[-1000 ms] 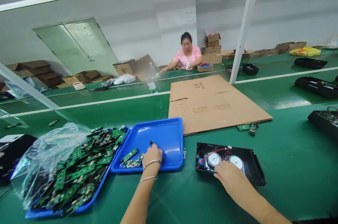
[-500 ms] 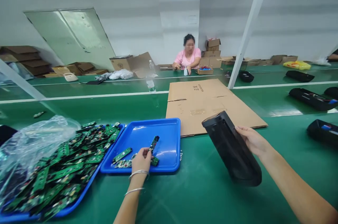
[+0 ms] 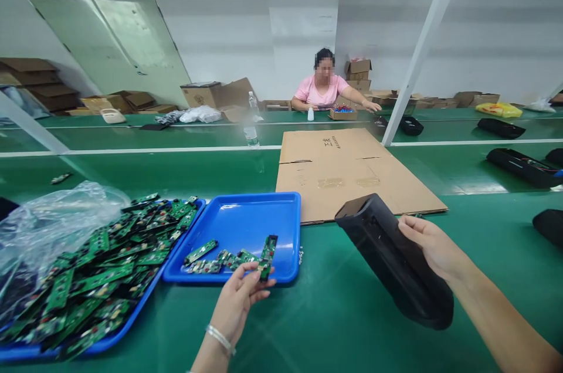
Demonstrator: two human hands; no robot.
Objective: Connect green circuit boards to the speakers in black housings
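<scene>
While the left grip (image 3: 236,298) pinches a slim green circuit board (image 3: 268,254) over the blue plastic tray's (image 3: 253,217) near edge, the right grip (image 3: 435,242), farther right, holds a long, slanted black case (image 3: 396,261).

A cardboard sheet (image 3: 347,162) lies on the worktop (image 3: 316,320). Left and in front of it sits a tray (image 3: 250,223) holding circuit boards (image 3: 201,251); farther left, a second tray (image 3: 118,335). The right hand (image 3: 433,247) holds a housing (image 3: 391,261) before the sheet. Other housings (image 3: 521,166) lie to the sheet's right, a bottle (image 3: 251,134) stands left, a person (image 3: 320,94) is behind.
</scene>
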